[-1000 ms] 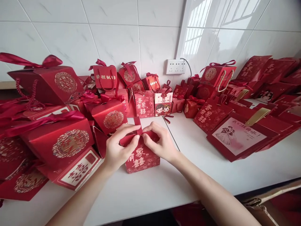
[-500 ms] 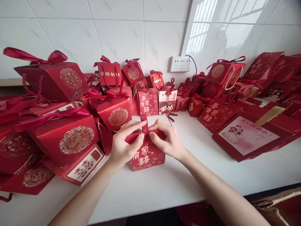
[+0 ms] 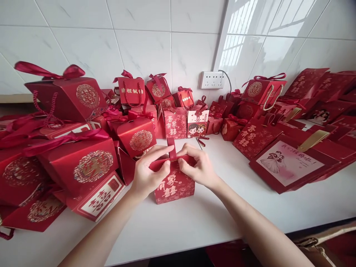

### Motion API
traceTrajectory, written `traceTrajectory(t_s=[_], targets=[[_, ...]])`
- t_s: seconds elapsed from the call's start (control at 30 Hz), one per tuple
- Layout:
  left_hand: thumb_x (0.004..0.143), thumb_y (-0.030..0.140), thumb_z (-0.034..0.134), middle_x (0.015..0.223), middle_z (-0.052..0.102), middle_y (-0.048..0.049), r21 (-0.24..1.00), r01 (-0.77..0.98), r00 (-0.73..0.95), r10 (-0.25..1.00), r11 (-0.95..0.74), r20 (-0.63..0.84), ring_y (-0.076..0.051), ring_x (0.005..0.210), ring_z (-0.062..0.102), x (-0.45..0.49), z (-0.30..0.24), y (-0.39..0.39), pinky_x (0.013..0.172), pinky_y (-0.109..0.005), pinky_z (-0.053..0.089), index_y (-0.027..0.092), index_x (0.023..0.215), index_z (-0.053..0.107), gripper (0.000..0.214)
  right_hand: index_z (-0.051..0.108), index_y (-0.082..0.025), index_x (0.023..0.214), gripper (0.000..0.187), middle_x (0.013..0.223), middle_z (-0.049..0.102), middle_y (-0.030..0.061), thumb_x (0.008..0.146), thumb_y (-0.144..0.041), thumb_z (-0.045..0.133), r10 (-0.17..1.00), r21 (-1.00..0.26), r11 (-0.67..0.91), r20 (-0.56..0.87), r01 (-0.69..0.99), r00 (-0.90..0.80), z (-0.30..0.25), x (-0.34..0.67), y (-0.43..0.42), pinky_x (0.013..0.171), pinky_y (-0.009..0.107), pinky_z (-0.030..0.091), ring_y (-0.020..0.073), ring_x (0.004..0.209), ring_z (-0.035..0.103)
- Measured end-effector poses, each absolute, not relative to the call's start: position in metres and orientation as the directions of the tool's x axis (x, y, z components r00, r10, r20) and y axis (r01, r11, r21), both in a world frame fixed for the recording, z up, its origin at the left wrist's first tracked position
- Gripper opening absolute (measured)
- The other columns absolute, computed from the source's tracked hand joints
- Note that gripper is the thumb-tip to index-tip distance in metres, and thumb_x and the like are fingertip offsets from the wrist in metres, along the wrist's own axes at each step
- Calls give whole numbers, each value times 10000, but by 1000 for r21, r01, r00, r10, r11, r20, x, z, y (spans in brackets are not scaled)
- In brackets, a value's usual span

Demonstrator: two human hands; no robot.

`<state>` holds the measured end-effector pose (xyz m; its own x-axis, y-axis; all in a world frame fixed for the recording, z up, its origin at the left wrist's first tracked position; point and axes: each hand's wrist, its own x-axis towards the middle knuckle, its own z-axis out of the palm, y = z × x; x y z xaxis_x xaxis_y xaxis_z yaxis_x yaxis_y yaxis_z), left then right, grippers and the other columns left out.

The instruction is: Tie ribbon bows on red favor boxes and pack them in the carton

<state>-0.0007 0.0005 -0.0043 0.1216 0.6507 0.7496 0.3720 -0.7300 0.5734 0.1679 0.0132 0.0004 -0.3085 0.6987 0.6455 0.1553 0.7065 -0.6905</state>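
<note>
A red gift box (image 3: pixel 178 189) with white Chinese characters stands upright on the white table (image 3: pixel 155 233), close in front of me. A dark red ribbon handle (image 3: pixel 171 148) rises from the middle of its top edge. My left hand (image 3: pixel 151 168) grips the top edge on the left side, thumb at the front and fingers behind. On the right side my right hand (image 3: pixel 197 165) pinches the same edge, its thumb near the ribbon. The fingertips behind the box top are partly hidden.
Stacked red gift boxes (image 3: pixel 94 163) with gold medallions crowd the left. More small boxes (image 3: pixel 175 124) line the tiled wall. Flat red gift bags (image 3: pixel 289 161) lean at the right. A white power strip (image 3: pixel 213 80) with a cable is on the wall.
Both hands keep their hold on the box with almost no movement. The whole view has shifted slightly, so the background sits a little lower.
</note>
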Motion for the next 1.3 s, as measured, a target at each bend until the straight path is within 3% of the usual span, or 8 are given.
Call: traceTrajectory(t_s=[0.4,0.67,1.3], targets=[[794,233,615,996,676,-45,595,395,105,677,-700,728,-149,845,641,1,-4,0,789,-250,544,181,1067,684,286,616,-182,761,100,710,554,0,827,-186,541,674,-665,729,654,162,-343,1,170,14,599,256,423,120,625,509],[816,230,604,1006,669,-50,587,360,143,665,-725,733,-145,857,637,-1,-5,3,802,-244,535,185,1107,671,301,623,-171,761,103,688,523,-15,798,-150,528,680,-698,710,645,94,-349,2,171,15,571,240,400,105,601,481],[820,232,594,998,666,-51,596,356,140,671,-720,728,-134,803,630,-1,-6,2,776,-244,537,191,1119,666,310,605,-178,734,94,688,535,-8,802,-185,540,702,-706,696,630,131,-331,2,169,14,572,248,411,113,602,490]])
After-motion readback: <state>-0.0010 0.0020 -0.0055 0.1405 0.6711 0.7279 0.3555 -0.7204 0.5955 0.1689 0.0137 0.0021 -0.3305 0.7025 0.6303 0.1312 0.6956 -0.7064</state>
